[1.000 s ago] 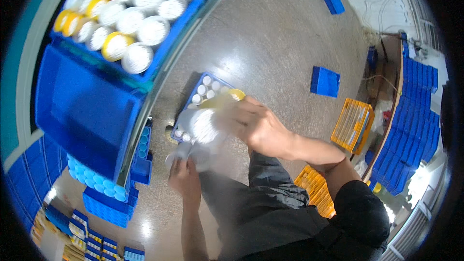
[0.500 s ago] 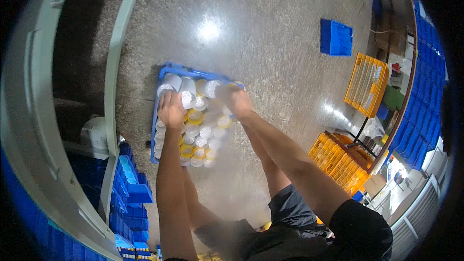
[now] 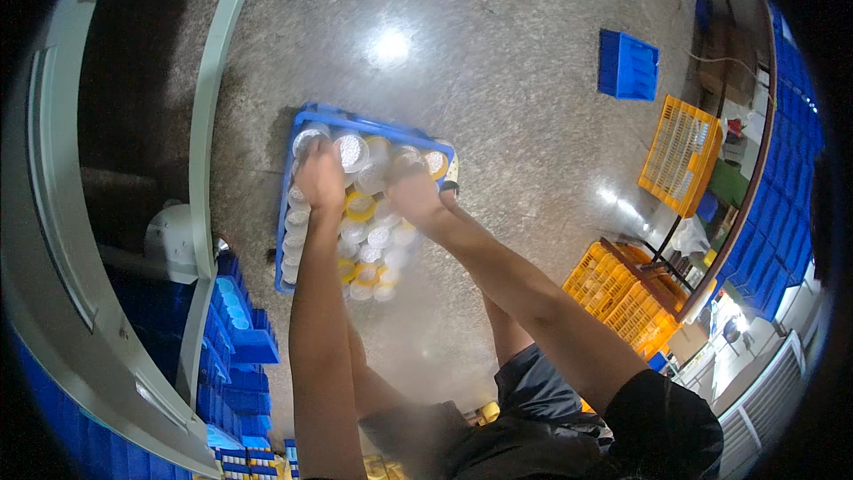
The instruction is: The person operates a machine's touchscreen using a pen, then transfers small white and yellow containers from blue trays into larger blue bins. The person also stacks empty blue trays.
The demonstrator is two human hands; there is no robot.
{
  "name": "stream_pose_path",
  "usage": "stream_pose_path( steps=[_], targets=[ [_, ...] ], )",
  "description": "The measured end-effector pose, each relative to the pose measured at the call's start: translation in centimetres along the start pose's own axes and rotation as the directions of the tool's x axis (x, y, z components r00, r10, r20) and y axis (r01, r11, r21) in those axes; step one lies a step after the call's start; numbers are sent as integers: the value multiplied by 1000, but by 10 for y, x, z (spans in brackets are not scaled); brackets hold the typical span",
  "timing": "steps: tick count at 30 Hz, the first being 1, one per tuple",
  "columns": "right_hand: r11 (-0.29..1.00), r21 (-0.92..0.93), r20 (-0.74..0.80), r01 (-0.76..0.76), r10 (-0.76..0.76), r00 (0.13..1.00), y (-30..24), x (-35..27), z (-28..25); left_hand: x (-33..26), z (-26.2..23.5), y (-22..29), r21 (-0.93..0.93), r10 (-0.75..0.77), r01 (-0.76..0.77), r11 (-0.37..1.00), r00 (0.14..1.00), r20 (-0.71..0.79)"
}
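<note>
A blue crate (image 3: 355, 121) stands on the floor in front of me, filled with rows of round containers (image 3: 378, 237). They look translucent or white with speckled white ends, and some have yellow rims. At the crate's far left corner, my left hand (image 3: 322, 180) is closed with bent fingers around a round white container (image 3: 308, 137). My right hand (image 3: 414, 193) is over the far right part of the crate, against the containers there. Its fingers are smeared by motion, so their grip cannot be made out. A hazy patch blurs the crate's near right part.
A pale green metal frame (image 3: 206, 116) runs along the left, above stacked blue bins (image 3: 240, 356). On the right are a small blue crate (image 3: 627, 66), a yellow crate (image 3: 680, 156) and stacked yellow crates (image 3: 622, 293). Concrete floor (image 3: 515, 80) surrounds the crate.
My left hand has moved slightly away from me and right, toward the crate's far edge. My right hand has shifted left and nearer, over the containers. The view has shifted slightly.
</note>
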State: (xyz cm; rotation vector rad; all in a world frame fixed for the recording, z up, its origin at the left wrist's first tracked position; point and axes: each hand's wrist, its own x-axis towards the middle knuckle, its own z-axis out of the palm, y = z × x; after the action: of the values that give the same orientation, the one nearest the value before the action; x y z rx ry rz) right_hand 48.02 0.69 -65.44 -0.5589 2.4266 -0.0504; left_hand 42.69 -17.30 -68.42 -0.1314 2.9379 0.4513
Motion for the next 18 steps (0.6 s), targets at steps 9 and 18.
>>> stream_pose_path(
  steps=[9, 18],
  targets=[
    [995, 95, -36, -14, 17, 999, -8, -44, -124, -41, -221, 26, -467, -119, 40, 884, 983, -140],
    [821, -69, -851, 567, -345, 396, -138, -19, -525, -9, -544, -13, -317, -350, 159, 935, 564, -748]
  ],
)
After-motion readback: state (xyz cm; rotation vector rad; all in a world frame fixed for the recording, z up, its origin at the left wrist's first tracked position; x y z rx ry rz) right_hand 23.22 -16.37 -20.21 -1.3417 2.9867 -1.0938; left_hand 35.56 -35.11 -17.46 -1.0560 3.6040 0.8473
